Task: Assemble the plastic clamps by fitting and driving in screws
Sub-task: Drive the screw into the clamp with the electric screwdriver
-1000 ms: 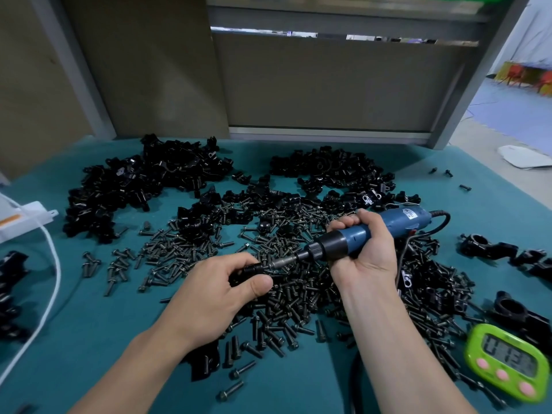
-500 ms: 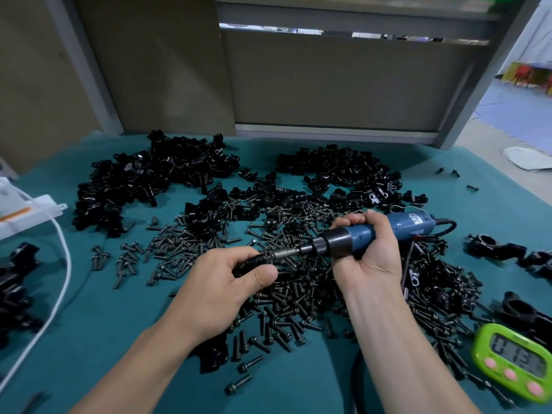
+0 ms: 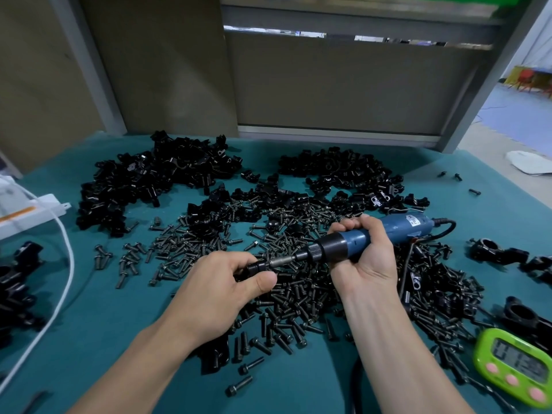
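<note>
Bit (image 3: 283, 260) of screwdriver (image 3: 412, 230) points left, near level, into clamp (image 3: 254, 268).

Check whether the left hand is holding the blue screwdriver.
No, the right hand grips the screwdriver; the left hand pinches a clamp.

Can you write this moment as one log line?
step: fastening | left hand: holds black clamp | right hand: grips blue screwdriver | bit: at clamp

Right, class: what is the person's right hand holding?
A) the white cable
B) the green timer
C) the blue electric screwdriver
C: the right hand grips the blue electric screwdriver, its bit pointing into the black clamp pinched in the left hand.
</note>
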A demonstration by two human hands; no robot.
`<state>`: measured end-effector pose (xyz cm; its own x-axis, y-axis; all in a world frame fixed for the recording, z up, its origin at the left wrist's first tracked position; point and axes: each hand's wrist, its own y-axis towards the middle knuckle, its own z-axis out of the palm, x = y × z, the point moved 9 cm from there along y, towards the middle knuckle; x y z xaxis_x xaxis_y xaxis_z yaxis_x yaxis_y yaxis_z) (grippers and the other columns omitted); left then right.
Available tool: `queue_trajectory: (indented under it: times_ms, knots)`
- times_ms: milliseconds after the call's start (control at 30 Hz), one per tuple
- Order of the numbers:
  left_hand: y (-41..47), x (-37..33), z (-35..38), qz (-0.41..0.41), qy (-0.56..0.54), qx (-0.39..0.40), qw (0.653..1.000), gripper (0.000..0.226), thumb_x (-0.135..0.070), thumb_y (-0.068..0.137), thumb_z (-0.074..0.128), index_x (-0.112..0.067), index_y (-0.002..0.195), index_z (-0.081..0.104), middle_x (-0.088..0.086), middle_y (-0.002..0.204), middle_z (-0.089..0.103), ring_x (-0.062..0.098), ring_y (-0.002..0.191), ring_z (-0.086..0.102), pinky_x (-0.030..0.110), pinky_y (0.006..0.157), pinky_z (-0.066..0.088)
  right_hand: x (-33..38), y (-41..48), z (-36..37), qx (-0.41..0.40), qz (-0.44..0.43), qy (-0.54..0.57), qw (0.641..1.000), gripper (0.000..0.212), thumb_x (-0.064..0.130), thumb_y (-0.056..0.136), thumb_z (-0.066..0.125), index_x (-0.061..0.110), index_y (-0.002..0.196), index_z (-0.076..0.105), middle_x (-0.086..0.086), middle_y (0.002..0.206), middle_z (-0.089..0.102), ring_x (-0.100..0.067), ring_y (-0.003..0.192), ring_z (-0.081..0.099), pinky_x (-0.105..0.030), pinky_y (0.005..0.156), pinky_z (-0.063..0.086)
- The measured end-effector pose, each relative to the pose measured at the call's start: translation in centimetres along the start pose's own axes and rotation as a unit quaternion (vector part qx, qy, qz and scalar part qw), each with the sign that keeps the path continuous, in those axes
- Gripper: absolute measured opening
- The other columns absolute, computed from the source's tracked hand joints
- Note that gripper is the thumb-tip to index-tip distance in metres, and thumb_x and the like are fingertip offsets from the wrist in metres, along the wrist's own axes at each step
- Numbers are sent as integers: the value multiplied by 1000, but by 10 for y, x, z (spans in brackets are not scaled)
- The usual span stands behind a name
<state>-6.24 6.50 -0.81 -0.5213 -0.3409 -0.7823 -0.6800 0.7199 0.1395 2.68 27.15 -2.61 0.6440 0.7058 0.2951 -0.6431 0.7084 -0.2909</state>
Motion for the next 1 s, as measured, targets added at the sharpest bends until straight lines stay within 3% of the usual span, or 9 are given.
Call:
queue_trajectory:
  times_ms: [1000]
  knots:
    - [-1, -1, 2, -2, -20, 1, 1000, 26, -64, 84, 71, -39, 84, 67, -13, 51, 49, 5, 42, 38, 20, 44, 34, -3, -2, 4, 14, -1, -7, 1000, 19, -2, 92, 63, 11, 100, 52, -3, 67, 55, -14, 56, 56, -30, 60, 55]
